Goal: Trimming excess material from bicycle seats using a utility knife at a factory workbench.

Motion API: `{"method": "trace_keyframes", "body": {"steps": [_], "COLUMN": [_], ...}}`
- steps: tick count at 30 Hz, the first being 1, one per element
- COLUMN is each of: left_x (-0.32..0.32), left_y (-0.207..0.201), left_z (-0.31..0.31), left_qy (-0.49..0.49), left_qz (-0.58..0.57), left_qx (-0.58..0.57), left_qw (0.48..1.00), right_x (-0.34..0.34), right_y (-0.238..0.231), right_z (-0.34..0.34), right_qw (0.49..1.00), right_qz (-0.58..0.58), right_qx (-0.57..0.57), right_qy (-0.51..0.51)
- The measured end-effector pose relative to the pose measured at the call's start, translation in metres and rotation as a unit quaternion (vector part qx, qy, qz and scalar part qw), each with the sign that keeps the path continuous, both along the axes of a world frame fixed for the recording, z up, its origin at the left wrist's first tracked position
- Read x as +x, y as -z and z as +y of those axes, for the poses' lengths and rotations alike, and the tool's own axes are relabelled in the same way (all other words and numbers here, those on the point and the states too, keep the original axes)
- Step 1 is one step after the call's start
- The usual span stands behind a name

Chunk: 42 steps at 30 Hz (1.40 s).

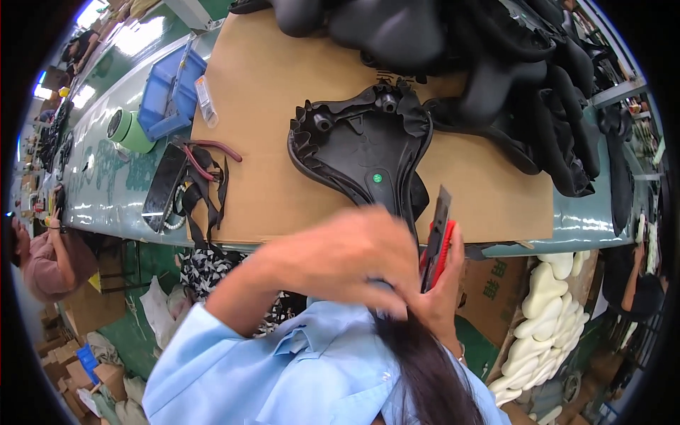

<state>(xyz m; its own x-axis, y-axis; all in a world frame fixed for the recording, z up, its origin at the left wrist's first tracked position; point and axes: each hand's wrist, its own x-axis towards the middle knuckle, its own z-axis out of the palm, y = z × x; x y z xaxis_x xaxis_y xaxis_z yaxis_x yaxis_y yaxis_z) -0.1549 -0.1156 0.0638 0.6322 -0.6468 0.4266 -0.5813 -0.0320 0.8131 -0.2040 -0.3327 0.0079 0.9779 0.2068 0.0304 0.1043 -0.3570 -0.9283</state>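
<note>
Left hand (343, 248) bent at the wrist and blurred, a worker in a light blue shirt (205, 361) reaches over the near end of a black saddle (354, 152) at a glossy workbench (92, 184); the fingers curl inward beside the other hand, and whether they pinch anything cannot be told. The right hand (438, 301), just to the right, is wrapped around a red and black utility knife (439, 248), its bare blade pointing to the far side, an angle that probably keeps the edge away from the worker's body. The saddle lies underside up on a tan cardboard sheet (248, 92), wide end far, narrow end near and partly hidden by the left hand, a pose that leaves its rim exposed. The matte sheet likely spares the saddle's skin from scuffs. Black cover material bunches in ruffled folds along the rim; a round green sticker (377, 178) dots the smooth hollow. To the left, red-handled pliers (225, 147) rest, probably for easy reach, near a blue plastic bin (164, 126) and a squat green container (139, 136). At far right, black covers (496, 92) sprawl in limp, rounded heaps; at near right, beyond the bench edge, smooth, bulging cream pads (542, 326) lie piled together.
</note>
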Motion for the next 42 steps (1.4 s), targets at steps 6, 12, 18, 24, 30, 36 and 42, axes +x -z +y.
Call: {"method": "trace_keyframes", "body": {"steps": [6,12,18,24,30,36,42], "left_x": [0.038,0.048,0.056,0.055,0.036,0.061,0.077], "left_y": [0.025,0.026,0.029,0.031,0.033,0.022,0.02], "left_z": [0.038,0.031,0.03,0.029,0.006,-0.012,-0.009], "left_qy": [-0.215,-0.272,-0.26,-0.271,-0.353,-0.215,-0.18], "left_qz": [-0.076,-0.099,-0.082,-0.069,0.017,0.035,0.266], "left_qx": [0.24,0.246,0.27,0.264,0.298,0.267,0.169], "left_qw": [0.944,0.925,0.923,0.923,0.887,0.939,0.932], "right_x": [0.043,0.047,0.067,0.067,0.078,0.044,0.027], "right_y": [-0.022,-0.036,-0.048,-0.081,-0.098,-0.062,-0.065], "right_z": [-0.015,-0.027,-0.005,-0.007,-0.049,-0.029,0.002], "right_qw": [0.996,0.945,0.88,0.81,0.778,0.986,0.916], "right_qz": [0.038,-0.173,-0.242,-0.225,-0.197,0.15,0.368], "right_qx": [-0.073,-0.233,-0.358,-0.478,-0.531,0.074,0.16], "right_qy": [-0.026,-0.151,-0.199,-0.256,-0.271,0.027,0.016]}}
